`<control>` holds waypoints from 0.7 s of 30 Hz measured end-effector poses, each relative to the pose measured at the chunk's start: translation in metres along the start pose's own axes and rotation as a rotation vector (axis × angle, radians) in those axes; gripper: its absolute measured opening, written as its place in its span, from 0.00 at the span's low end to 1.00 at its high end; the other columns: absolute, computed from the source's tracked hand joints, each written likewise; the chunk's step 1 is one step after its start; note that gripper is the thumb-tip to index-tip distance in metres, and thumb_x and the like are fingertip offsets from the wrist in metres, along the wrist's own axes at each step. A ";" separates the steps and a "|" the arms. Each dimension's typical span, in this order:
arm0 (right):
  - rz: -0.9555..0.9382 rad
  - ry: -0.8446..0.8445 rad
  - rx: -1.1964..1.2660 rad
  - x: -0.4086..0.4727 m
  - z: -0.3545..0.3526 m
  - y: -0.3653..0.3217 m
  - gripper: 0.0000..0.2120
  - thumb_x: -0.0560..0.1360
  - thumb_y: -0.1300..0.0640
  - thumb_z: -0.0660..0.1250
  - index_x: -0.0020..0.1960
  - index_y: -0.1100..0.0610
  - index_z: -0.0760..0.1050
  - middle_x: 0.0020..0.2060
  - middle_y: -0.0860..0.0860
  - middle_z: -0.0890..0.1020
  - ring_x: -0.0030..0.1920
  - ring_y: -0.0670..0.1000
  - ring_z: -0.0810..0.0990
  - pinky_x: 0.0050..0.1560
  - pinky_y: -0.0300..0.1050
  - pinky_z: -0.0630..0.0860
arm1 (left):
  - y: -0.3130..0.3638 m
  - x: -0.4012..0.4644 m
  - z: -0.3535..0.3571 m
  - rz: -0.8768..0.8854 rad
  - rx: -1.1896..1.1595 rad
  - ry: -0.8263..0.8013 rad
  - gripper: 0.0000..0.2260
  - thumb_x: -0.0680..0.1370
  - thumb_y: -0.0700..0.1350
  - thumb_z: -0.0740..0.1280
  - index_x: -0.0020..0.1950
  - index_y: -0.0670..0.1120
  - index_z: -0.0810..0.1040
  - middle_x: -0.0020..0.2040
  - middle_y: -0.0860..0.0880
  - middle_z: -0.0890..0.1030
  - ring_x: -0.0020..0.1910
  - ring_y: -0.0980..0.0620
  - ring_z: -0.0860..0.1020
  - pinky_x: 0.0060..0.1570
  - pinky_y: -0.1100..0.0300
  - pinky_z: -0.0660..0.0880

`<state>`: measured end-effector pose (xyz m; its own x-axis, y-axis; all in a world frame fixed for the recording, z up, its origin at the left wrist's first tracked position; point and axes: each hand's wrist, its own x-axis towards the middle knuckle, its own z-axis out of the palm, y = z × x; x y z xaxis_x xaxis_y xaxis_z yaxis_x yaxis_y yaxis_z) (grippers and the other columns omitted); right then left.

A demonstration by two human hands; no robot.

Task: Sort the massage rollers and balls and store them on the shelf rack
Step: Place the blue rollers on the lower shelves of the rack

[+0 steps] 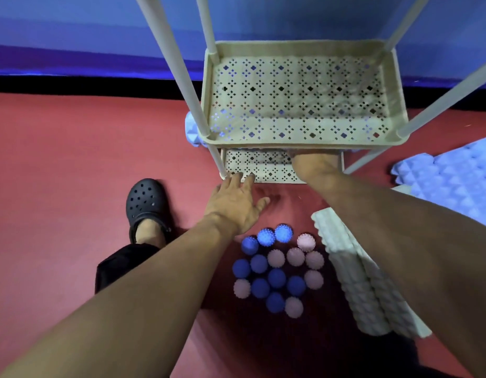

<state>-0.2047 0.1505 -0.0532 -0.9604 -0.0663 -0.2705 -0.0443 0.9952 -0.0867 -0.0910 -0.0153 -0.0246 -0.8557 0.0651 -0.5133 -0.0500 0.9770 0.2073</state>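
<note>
On the red floor [72, 159], balls [277, 268] and rollers [367, 290] lie unsorted; shelf rack [301, 143] looks mostly bare. Left hand [236, 205] spread empty; right hand [312, 162] partly hidden, grip unclear.

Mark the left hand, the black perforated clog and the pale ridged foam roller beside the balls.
left hand [236, 205]: head view, back of hand.
black perforated clog [145, 197]: head view, toe top.
pale ridged foam roller [353, 279]: head view, mid-length.
</note>
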 end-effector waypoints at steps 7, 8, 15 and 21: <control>-0.158 -0.013 -0.120 -0.014 0.002 0.002 0.23 0.81 0.41 0.61 0.66 0.56 0.76 0.67 0.57 0.77 0.69 0.62 0.74 0.66 0.57 0.71 | -0.002 0.006 0.000 0.006 0.035 0.040 0.32 0.81 0.65 0.54 0.80 0.48 0.56 0.77 0.44 0.62 0.76 0.42 0.62 0.74 0.46 0.62; -0.197 -0.019 -0.130 -0.017 0.000 0.006 0.22 0.80 0.41 0.60 0.64 0.55 0.77 0.65 0.57 0.78 0.66 0.62 0.75 0.63 0.57 0.73 | -0.002 0.006 0.000 0.010 0.047 0.037 0.32 0.81 0.65 0.53 0.80 0.48 0.56 0.77 0.44 0.62 0.76 0.42 0.62 0.74 0.45 0.62; -0.544 -0.150 -0.113 -0.047 -0.020 0.046 0.29 0.80 0.39 0.59 0.77 0.50 0.62 0.70 0.52 0.74 0.69 0.57 0.73 0.69 0.54 0.67 | 0.009 -0.011 -0.004 0.118 0.246 0.046 0.34 0.82 0.65 0.51 0.82 0.47 0.51 0.81 0.43 0.55 0.79 0.42 0.56 0.78 0.44 0.54; -0.712 -0.244 -0.195 -0.087 -0.079 0.136 0.26 0.79 0.38 0.61 0.71 0.50 0.70 0.63 0.49 0.78 0.63 0.53 0.77 0.64 0.49 0.72 | 0.066 -0.043 -0.006 0.226 0.233 0.070 0.34 0.82 0.66 0.48 0.83 0.49 0.48 0.82 0.44 0.52 0.80 0.44 0.53 0.79 0.44 0.51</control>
<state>-0.1486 0.2972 0.0345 -0.5960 -0.6856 -0.4180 -0.6972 0.7001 -0.1542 -0.0608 0.0457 0.0160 -0.8656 0.2789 -0.4160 0.2568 0.9603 0.1094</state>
